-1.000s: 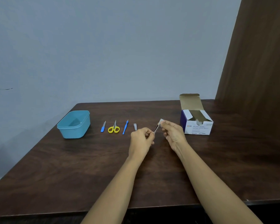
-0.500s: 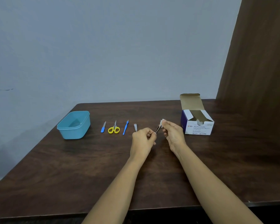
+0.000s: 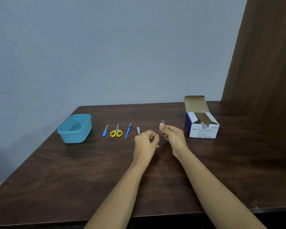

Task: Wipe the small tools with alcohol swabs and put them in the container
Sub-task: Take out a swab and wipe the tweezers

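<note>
Above the middle of the table, my left hand (image 3: 146,140) pinches the lower end of a thin metal tool (image 3: 159,132). My right hand (image 3: 172,135) pinches a small white alcohol swab (image 3: 161,125) around the tool's upper part. A row of tools lies to the left on the table: a small blue file (image 3: 105,130), yellow-handled scissors (image 3: 116,131), a thin blue-handled tool (image 3: 128,130) and a small metal nail clipper (image 3: 138,130). The light blue container (image 3: 76,129) stands open at the far left, with nothing visible inside.
An open box of alcohol swabs (image 3: 202,125) stands to the right of my hands, its lid flap up. The dark wooden table (image 3: 73,179) ends at a blue-grey wall behind and a brown wooden panel (image 3: 264,63) on the right.
My right hand with the swab has shifted slightly along the metal tool held by my left hand. Everything on the table stays where it was.
</note>
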The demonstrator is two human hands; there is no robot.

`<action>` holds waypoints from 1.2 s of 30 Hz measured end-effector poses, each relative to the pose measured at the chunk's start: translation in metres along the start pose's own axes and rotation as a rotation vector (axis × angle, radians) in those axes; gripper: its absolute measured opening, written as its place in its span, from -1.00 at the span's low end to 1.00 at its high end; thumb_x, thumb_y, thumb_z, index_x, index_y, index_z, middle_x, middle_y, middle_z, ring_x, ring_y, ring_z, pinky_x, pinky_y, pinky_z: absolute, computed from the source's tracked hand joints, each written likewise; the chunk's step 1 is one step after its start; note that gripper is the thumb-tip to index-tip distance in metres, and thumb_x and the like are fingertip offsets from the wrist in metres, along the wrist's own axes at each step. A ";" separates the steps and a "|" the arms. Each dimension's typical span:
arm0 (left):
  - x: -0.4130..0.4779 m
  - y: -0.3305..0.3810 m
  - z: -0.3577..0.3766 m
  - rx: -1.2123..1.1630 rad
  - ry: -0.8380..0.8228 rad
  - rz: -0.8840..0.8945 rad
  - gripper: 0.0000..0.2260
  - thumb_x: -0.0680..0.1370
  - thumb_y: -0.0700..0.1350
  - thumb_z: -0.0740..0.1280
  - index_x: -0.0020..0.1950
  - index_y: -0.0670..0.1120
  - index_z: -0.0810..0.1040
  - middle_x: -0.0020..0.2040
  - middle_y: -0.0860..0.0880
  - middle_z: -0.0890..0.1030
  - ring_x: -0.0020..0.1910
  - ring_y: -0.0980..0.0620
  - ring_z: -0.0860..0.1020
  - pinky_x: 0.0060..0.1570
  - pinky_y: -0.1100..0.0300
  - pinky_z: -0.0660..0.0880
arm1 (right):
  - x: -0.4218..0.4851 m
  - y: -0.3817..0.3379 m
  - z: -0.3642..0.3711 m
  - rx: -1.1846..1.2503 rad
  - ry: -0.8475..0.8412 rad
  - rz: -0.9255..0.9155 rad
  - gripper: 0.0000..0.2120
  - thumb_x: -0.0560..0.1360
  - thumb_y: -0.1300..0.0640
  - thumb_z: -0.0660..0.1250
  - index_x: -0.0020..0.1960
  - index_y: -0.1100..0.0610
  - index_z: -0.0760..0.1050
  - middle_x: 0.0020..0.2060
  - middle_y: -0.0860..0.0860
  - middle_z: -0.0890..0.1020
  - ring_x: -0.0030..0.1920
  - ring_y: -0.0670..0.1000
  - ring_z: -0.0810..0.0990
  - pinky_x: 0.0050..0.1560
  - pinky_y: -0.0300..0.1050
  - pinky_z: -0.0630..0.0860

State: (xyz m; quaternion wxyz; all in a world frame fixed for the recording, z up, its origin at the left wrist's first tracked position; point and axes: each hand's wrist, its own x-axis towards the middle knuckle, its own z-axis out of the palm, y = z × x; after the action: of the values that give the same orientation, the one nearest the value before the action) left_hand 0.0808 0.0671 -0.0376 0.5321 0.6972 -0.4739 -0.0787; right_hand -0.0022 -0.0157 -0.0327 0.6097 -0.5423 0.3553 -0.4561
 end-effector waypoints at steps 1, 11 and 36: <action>0.000 0.000 0.000 0.005 0.000 0.001 -0.89 0.54 -0.19 0.31 -0.14 -0.15 0.61 -0.39 0.08 0.56 -0.47 0.28 0.56 -0.32 0.38 0.51 | 0.000 0.000 0.000 -0.013 -0.006 -0.011 -0.84 0.52 0.10 0.38 -0.14 0.19 0.62 -0.31 -0.06 0.60 -0.35 -0.20 0.49 -0.31 -0.42 0.40; 0.003 -0.003 -0.001 0.007 0.039 -0.001 -0.88 0.55 -0.18 0.32 -0.14 -0.16 0.60 -0.40 0.08 0.55 -0.48 0.31 0.56 -0.35 0.44 0.47 | -0.003 -0.009 -0.004 -0.048 -0.111 0.060 -0.93 0.46 0.23 0.42 -0.05 0.18 0.63 -0.16 -0.05 0.67 -0.16 -0.18 0.55 -0.16 -0.31 0.37; 0.004 -0.004 0.003 0.132 0.048 0.032 -0.91 0.56 -0.18 0.31 -0.10 -0.12 0.60 -0.27 -0.02 0.61 -0.29 0.06 0.63 -0.21 0.21 0.55 | -0.012 -0.011 0.007 -0.038 0.051 0.050 -0.83 0.41 0.15 0.49 -0.03 0.20 0.65 -0.24 -0.05 0.67 -0.26 -0.18 0.57 -0.24 -0.32 0.40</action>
State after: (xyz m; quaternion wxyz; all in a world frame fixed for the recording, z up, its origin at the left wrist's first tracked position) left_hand 0.0834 0.0616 -0.0401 0.4973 0.7247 -0.4764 -0.0221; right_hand -0.0012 -0.0022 -0.0214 0.6014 -0.5328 0.3927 -0.4475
